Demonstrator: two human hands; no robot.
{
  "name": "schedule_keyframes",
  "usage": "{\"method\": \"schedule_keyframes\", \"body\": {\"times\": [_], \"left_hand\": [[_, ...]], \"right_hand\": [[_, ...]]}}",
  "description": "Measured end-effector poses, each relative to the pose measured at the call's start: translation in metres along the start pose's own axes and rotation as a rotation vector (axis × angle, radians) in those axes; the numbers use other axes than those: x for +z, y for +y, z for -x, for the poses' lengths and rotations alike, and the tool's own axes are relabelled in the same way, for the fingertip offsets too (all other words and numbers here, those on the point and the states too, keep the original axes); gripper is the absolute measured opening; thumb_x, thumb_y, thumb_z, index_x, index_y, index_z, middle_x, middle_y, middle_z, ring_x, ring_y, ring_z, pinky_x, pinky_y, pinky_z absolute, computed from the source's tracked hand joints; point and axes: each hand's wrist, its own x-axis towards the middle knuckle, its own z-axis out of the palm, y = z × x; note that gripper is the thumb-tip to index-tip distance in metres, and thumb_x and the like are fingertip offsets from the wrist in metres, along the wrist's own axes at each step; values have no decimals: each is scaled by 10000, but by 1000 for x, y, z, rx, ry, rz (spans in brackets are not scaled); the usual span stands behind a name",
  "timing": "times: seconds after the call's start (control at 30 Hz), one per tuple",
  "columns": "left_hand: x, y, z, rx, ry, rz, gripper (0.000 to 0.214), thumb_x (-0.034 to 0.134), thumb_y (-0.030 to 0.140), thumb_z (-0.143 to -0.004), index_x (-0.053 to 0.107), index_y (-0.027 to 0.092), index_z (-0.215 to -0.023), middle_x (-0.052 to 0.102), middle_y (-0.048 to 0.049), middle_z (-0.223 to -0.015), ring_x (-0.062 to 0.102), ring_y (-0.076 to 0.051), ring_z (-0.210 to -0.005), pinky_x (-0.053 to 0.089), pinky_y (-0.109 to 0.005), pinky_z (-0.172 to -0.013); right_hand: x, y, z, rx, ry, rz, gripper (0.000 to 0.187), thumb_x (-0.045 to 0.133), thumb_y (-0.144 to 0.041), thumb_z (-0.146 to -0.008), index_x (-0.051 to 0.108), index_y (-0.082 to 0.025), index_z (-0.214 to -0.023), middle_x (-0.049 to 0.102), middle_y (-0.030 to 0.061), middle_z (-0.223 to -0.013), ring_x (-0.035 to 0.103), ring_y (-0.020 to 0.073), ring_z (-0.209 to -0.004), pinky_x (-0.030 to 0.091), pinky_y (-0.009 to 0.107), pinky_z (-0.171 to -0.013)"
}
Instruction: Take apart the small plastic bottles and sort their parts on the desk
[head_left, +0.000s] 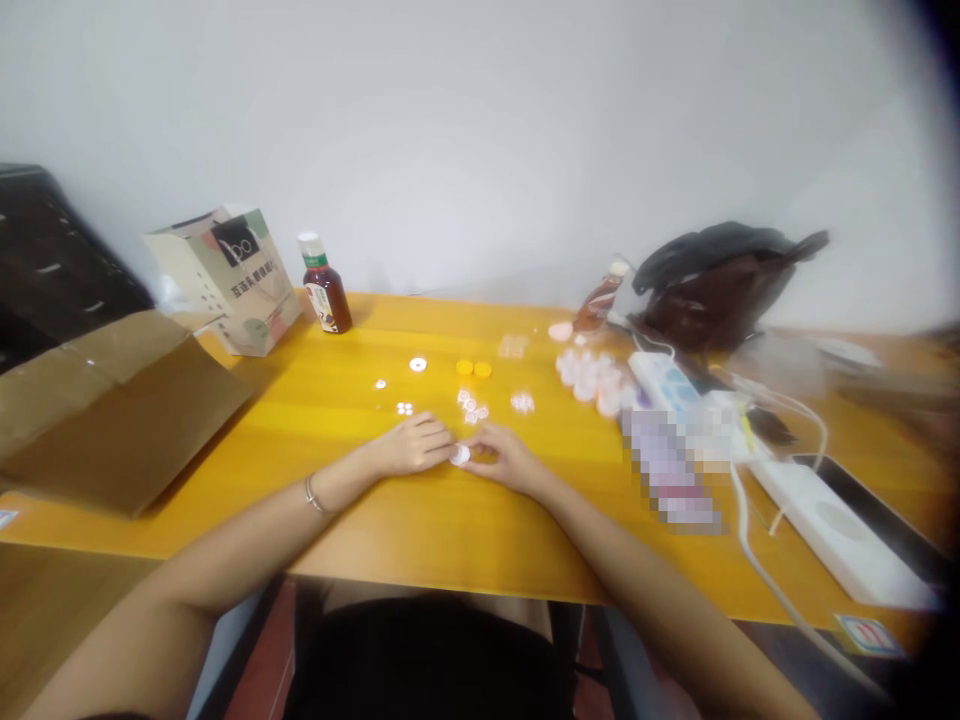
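Just in front of my body, my left hand (416, 445) and my right hand (508, 460) meet at a small white round piece (460, 455). Fingertips of both hands are closed on its two sides; its exact kind is too blurred to tell. Beyond the hands lie several small pale rings (471, 406) and a cluster of clear-white bits (523, 403). Further left are several tiny white discs (405, 408), a small white part (380, 384) and a white ring (418, 365). Two yellow round pieces (473, 369) sit side by side behind the rings.
Left: a brown cardboard flap (120, 400), a printed paper bag (240, 280) and a dark red bottle (325, 290). Right: several whitish cylindrical containers (589, 375), a tilted bottle (602, 295), a dark bag (712, 285), a white power strip (832, 525) with cables and a blurred-out packet (667, 470).
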Motion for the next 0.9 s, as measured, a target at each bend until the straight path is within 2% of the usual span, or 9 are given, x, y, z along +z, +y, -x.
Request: {"method": "schedule_keyframes", "body": {"times": [0.23,0.57,0.9], "left_hand": [[0,-1,-2,62,-23,20,201,369,157,-915,567,173,-945,621,-65,-835,546,-144,-765,400,-308,-690],[-1,0,-3,24,-20,8,188,376,149,-912,559,160,-955,620,-66,-822,543,-146,-766,393,-310,-703],[1,-2,-6,-18,-3,121,161,394,165,-908,541,164,-977,621,-77,-889,544,-146,-784,384,-300,-687]], "right_hand": [[0,-1,0,-2,-6,8,213,649,-341,-745,656,-195,-901,566,19,-729,524,130,-655,415,251,-620],[0,0,0,4,-2,18,204,642,-319,-748,662,-193,-908,550,13,-709,506,126,-641,403,248,-606],[2,-1,-1,1,12,20,175,637,-311,-747,659,-189,-870,544,11,-691,495,122,-616,395,239,-587]]}}
